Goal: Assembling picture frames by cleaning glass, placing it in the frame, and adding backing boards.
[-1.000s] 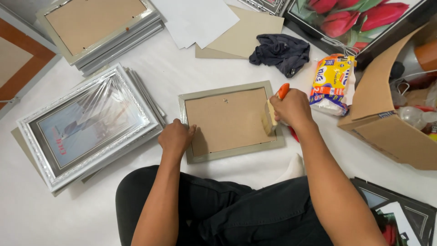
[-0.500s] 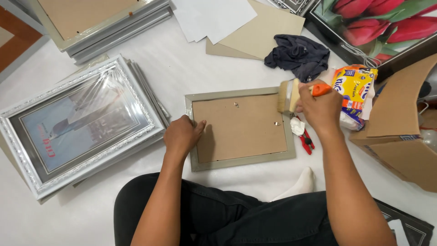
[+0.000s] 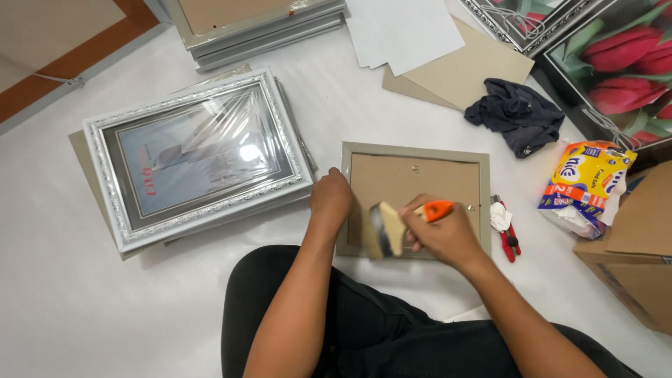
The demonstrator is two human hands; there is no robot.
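A frame (image 3: 413, 199) is laid face down between the hands.
A yellow packet (image 3: 586, 183) lies right of it; its left edge is pressed by the closed left hand (image 3: 330, 199), a brush (image 3: 392, 225) is gripped by the right hand (image 3: 439, 234).

Matt brown fibreboard backing on face-down picture frame (image 3: 414, 183), rim painted dull grey-green; brush (image 3: 387, 229) with pale bristles, glossy orange plastic handle; silver embossed frame (image 3: 192, 157) near left edge of surface under crinkled shiny plastic film; smooth white sheet (image 3: 91, 308) covering surface; soft dark cloth (image 3: 519, 112) crumpled toward far right; matt beige cardboard sheets (image 3: 470, 68); glossy plastic packet (image 3: 584, 183); plain corrugated carton (image 3: 640, 245) at right edge
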